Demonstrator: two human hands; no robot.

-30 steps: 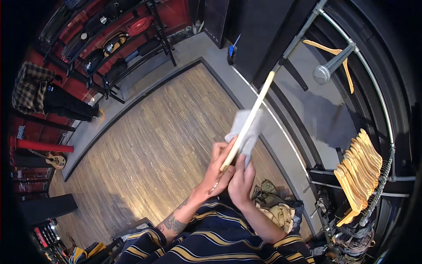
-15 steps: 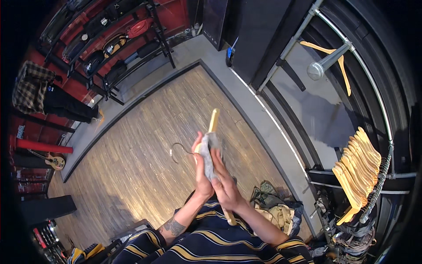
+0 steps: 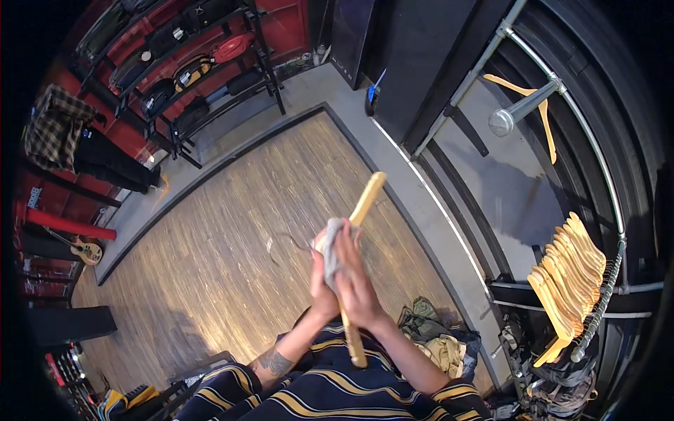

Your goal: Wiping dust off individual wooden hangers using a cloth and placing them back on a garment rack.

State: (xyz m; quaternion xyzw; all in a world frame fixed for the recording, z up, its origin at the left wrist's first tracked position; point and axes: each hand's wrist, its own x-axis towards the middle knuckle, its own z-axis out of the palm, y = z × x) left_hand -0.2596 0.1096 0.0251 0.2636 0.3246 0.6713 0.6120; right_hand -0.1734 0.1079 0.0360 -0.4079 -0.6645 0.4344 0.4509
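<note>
A wooden hanger (image 3: 368,200) lies between my two hands in front of my chest. Its metal hook (image 3: 284,241), blurred, points left; one arm reaches up and away, the other (image 3: 354,344) comes down toward my striped shirt. My right hand (image 3: 358,291) presses a grey cloth (image 3: 333,261) against the hanger's middle, its fingers folded over the cloth. On the hook side my left hand (image 3: 323,288) grips the hanger, its fingers partly hidden behind the cloth and wood.
Several wooden hangers (image 3: 569,274) hang on a metal rail at the right; another hanger (image 3: 526,91) hangs higher up. Folded clothes (image 3: 442,344) lie on the floor at lower right. A person in a plaid shirt (image 3: 60,130) stands far left near a rack of bags (image 3: 189,70).
The hanger has turned, its far end swinging right and its near end slightly left. My right hand and the cloth have shifted a little along it.
</note>
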